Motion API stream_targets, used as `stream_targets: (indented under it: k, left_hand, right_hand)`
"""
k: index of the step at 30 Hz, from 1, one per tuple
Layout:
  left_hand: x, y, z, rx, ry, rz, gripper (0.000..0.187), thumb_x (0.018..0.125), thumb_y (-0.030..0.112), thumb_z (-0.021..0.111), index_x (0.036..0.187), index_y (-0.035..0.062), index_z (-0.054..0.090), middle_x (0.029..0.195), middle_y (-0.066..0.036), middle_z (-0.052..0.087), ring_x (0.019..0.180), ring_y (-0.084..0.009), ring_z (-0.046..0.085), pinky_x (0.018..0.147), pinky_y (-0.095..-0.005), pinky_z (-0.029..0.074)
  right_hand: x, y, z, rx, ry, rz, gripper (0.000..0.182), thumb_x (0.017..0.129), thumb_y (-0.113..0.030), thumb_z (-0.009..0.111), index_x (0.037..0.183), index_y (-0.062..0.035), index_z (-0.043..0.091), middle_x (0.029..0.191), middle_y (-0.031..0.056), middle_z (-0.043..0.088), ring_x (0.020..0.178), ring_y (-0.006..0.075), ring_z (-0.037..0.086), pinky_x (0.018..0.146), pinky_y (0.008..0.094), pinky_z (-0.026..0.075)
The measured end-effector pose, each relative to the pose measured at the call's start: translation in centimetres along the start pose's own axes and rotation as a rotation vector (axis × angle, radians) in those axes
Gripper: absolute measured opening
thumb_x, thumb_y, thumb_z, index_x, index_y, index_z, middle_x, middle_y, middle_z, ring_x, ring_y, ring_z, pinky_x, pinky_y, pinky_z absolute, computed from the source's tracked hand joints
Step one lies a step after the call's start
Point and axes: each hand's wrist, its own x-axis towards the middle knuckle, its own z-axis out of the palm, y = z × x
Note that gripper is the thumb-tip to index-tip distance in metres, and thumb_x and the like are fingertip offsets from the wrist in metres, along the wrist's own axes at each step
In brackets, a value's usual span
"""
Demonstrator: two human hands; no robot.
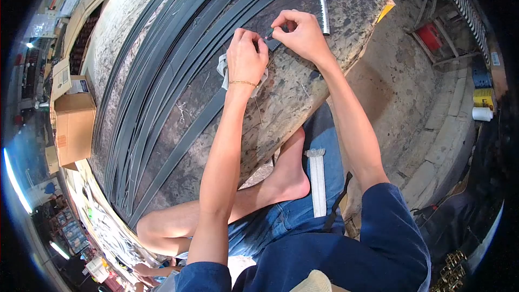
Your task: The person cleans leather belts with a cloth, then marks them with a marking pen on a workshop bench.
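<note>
Over a stained work surface [292, 86], my left hand [247, 59] is closed, its fingers bent toward the end of a dark strap [186, 135]. A white cloth [223, 69] shows beneath that hand. My right hand [299, 33] pinches thumb and forefinger together at a small dark item close to the strap's end; the item is too small to name. The hands are a short gap apart. Many long dark straps with stitched edges [162, 59] lie in a curved bundle to the left. A silver and black marker [324, 12] lies just beyond my right hand.
Cardboard boxes [74, 124] stand at the left. Loose threads [184, 112] lie on the surface. A wooden frame with a red part [431, 37] is at the upper right, near a white spool [482, 114]. Another person's hands [145, 273] show at the lower left.
</note>
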Motion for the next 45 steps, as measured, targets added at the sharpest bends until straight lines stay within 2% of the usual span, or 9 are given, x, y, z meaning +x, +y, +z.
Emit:
stream_targets:
  k: [14, 26, 28, 30, 32, 38, 40, 42, 45]
  left_hand:
    - [-0.1, 0.4, 0.0, 0.011, -0.007, -0.025, 0.01, 0.084, 0.008, 0.066, 0.085, -0.0014, 0.064, 0.093, -0.017, 0.061, 0.083, -0.0373, 0.064, 0.074, -0.0463, 0.052]
    - [-0.4, 0.3, -0.3, -0.021, 0.055, 0.018, 0.012, 0.086, 0.008, 0.064, 0.09, -0.0039, 0.063, 0.089, -0.017, 0.061, 0.074, -0.0328, 0.064, 0.069, -0.0408, 0.052]
    - [-0.6, 0.7, -1.2, -0.059, 0.002, -0.032, 0.014, 0.085, 0.009, 0.066, 0.091, -0.0021, 0.062, 0.095, -0.015, 0.062, 0.086, -0.0321, 0.064, 0.079, -0.041, 0.05]
    - [-2.0, 1.2, -3.4, 0.192, 0.12, 0.237, 0.021, 0.083, 0.016, 0.07, 0.095, 0.0008, 0.063, 0.108, -0.013, 0.063, 0.106, -0.0333, 0.059, 0.094, -0.0452, 0.044]
    - [-3.7, 1.4, -5.4, 0.427, 0.053, 0.165, 0.039, 0.08, 0.029, 0.075, 0.11, 0.006, 0.066, 0.123, -0.014, 0.06, 0.124, -0.0363, 0.048, 0.102, -0.0533, 0.037]
    - [-3.2, 2.1, -6.0, 0.347, -0.244, -0.099, 0.028, 0.085, 0.02, 0.072, 0.109, 0.005, 0.071, 0.115, -0.018, 0.065, 0.104, -0.0368, 0.063, 0.087, -0.0453, 0.052]
    - [-1.9, 2.7, -3.6, 0.181, 0.017, 0.124, 0.023, 0.087, 0.014, 0.069, 0.107, 0.0038, 0.072, 0.111, -0.019, 0.067, 0.094, -0.0372, 0.067, 0.081, -0.041, 0.055]
    - [-1.1, 1.9, -1.1, 0.297, 0.005, 0.292, 0.025, 0.087, 0.019, 0.069, 0.106, 0.0039, 0.072, 0.118, -0.016, 0.066, 0.114, -0.033, 0.061, 0.092, -0.0436, 0.049]
    - [-1.7, 1.7, -0.9, 0.303, 0.047, 0.282, 0.025, 0.088, 0.022, 0.068, 0.106, 0.0049, 0.073, 0.119, -0.013, 0.066, 0.119, -0.0306, 0.058, 0.096, -0.0448, 0.045]
  right_hand:
    - [-0.1, -0.1, 0.0, -0.007, -0.013, -0.019, 0.022, 0.07, -0.017, 0.074, 0.084, -0.0004, 0.071, 0.069, 0.0105, 0.059, 0.064, 0.0209, 0.058, 0.063, 0.0338, 0.048]
    - [-0.1, -0.2, 0.1, -0.056, -0.007, -0.036, 0.017, 0.073, -0.014, 0.072, 0.084, -0.0008, 0.07, 0.067, 0.0081, 0.06, 0.062, 0.0183, 0.056, 0.06, 0.0328, 0.046]
    - [-0.1, -0.4, 0.1, -0.007, -0.004, 0.018, 0.016, 0.075, -0.013, 0.072, 0.084, -0.0007, 0.07, 0.067, 0.0067, 0.061, 0.061, 0.0153, 0.055, 0.059, 0.0312, 0.045]
    - [0.2, 0.1, 0.1, 0.038, -0.002, 0.076, 0.014, 0.077, -0.013, 0.071, 0.085, -0.0006, 0.07, 0.067, 0.0052, 0.062, 0.06, 0.0123, 0.054, 0.058, 0.0296, 0.045]
    - [0.3, 1.3, 0.9, 0.175, 0.161, 0.028, 0.014, 0.081, -0.013, 0.071, 0.087, -0.0002, 0.07, 0.069, 0.0029, 0.064, 0.061, 0.0075, 0.053, 0.057, 0.0271, 0.044]
    - [0.8, 1.8, 0.7, 0.343, 0.291, 0.09, 0.011, 0.087, -0.009, 0.068, 0.093, -0.0002, 0.071, 0.073, -0.0013, 0.064, 0.067, 0.005, 0.054, 0.062, 0.0234, 0.046]
    - [0.8, 1.9, 0.7, 0.364, 0.315, 0.1, 0.011, 0.088, -0.009, 0.068, 0.094, 0.0, 0.072, 0.076, -0.0008, 0.065, 0.069, 0.0052, 0.056, 0.064, 0.0232, 0.046]
    - [1.1, 2.2, 0.8, 0.428, 0.376, 0.066, 0.013, 0.089, -0.009, 0.069, 0.097, 0.0003, 0.073, 0.082, 0.0006, 0.069, 0.073, 0.0057, 0.059, 0.067, 0.0235, 0.049]
    - [0.9, 2.1, 0.7, 0.419, 0.374, 0.109, 0.015, 0.089, -0.009, 0.071, 0.101, -0.0005, 0.074, 0.087, 0.0019, 0.072, 0.077, 0.0062, 0.062, 0.07, 0.0236, 0.051]
